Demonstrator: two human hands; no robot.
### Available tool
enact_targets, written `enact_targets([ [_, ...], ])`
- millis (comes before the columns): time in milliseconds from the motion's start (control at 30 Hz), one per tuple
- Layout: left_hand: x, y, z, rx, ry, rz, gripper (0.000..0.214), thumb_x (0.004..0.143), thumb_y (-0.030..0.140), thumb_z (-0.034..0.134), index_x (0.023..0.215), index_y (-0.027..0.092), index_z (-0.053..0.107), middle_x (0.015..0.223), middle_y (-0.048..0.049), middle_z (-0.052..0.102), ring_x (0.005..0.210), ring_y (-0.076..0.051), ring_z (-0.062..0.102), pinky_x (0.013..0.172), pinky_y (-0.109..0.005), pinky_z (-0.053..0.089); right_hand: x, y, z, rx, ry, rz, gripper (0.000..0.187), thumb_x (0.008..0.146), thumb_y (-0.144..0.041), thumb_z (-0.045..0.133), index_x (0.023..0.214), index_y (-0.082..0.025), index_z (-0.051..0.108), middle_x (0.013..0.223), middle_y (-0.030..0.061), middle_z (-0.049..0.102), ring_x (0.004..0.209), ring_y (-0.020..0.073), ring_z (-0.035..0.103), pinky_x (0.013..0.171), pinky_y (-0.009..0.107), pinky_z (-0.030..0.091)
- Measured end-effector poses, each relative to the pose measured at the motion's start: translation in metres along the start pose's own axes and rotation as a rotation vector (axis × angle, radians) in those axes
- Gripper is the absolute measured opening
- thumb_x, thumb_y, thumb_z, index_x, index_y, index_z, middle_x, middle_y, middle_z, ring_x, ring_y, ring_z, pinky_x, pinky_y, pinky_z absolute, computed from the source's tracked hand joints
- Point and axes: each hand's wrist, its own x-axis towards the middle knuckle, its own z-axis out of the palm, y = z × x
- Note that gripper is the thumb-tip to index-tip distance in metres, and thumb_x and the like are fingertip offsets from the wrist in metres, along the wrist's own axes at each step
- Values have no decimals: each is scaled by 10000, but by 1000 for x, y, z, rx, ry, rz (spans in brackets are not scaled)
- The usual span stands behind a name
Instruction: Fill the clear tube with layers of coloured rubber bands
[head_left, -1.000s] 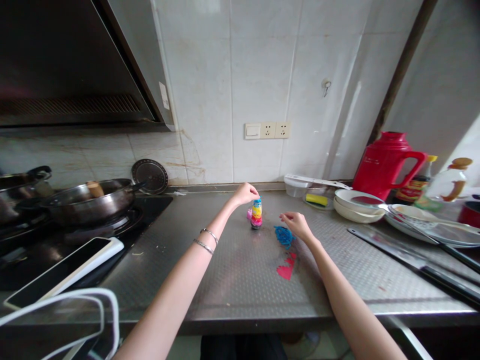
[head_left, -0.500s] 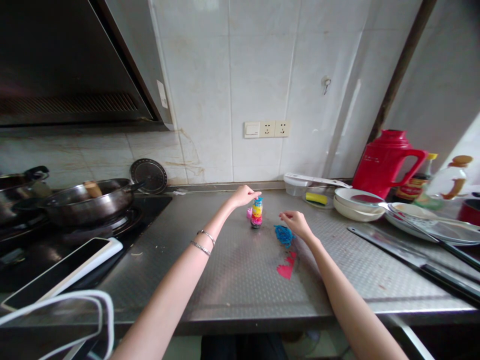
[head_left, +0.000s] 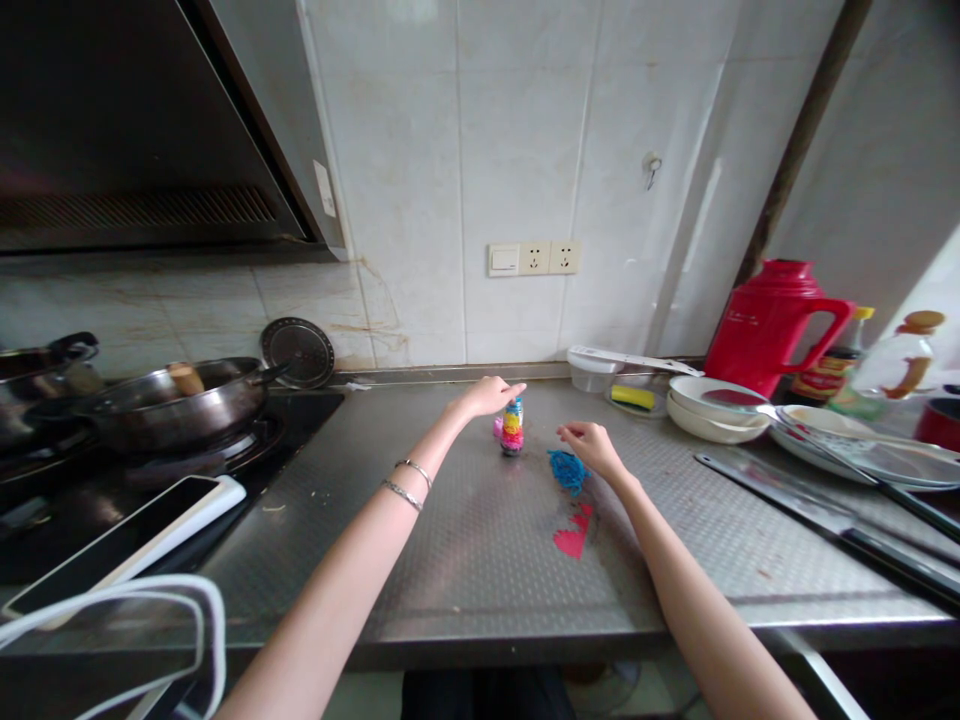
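Observation:
A small clear jar [head_left: 511, 437] stands on the steel counter, packed with dark, pink, yellow and blue layers. My left hand [head_left: 486, 396] arches over its mouth, touching the top. One finger reaches across the rim; the other fingertips are hidden. To the right, my right hand [head_left: 591, 445] hovers with its fingers curled together, and whatever they hold is too small to make out. Just below that hand lies a tangle of blue shreds [head_left: 568, 472]. Nearer me is a torn piece of red paper [head_left: 573, 537]. Something pink [head_left: 497, 427] sits at the jar's left side.
A gas stove with a steel pan [head_left: 176, 405] is at left, with a white-edged phone-like device [head_left: 124, 545] in front. On the right are a red thermos [head_left: 765, 325], white bowls [head_left: 712, 425], a long knife [head_left: 780, 490] and a yellow sponge [head_left: 632, 398].
My left hand has lowered slightly over the jar and shifted a little to the right, covering more of its top. My right hand has hardly moved.

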Motion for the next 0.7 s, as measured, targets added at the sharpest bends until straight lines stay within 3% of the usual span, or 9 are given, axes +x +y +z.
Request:
enact_targets([
  [200, -1, -2, -2, 8, 67, 93, 541, 831, 504, 352, 743, 101, 701, 461, -6, 514, 511, -116, 461, 548, -221, 296, -1, -2, -4, 7, -44, 19, 309, 734, -370, 498, 769, -138, 699, 728, 66, 688, 705, 189, 617, 642, 242, 437],
  [400, -2, -15, 0, -39, 280, 169, 502, 841, 450, 354, 672, 113, 685, 522, -15, 546, 548, -117, 470, 569, -230, 306, -3, 3, -14, 14, -263, 154, 355, 679, -374, 574, 891, -117, 695, 663, 59, 677, 569, 164, 596, 542, 237, 445],
  [533, -12, -34, 7, -174, 425, 90, 505, 842, 440, 338, 652, 115, 676, 514, -13, 528, 549, -117, 470, 568, -233, 314, -5, 6, -20, 23, -357, 151, 349, 665, -356, 592, 894, -114, 696, 673, 56, 676, 559, 144, 584, 521, 219, 443],
  [700, -34, -79, 29, -338, 399, -147, 511, 823, 451, 338, 672, 102, 679, 443, 9, 449, 464, -99, 400, 499, -229, 279, -4, 10, -23, 90, -479, 160, 356, 639, -277, 596, 945, -113, 678, 682, 42, 668, 501, 117, 551, 449, 200, 416],
])
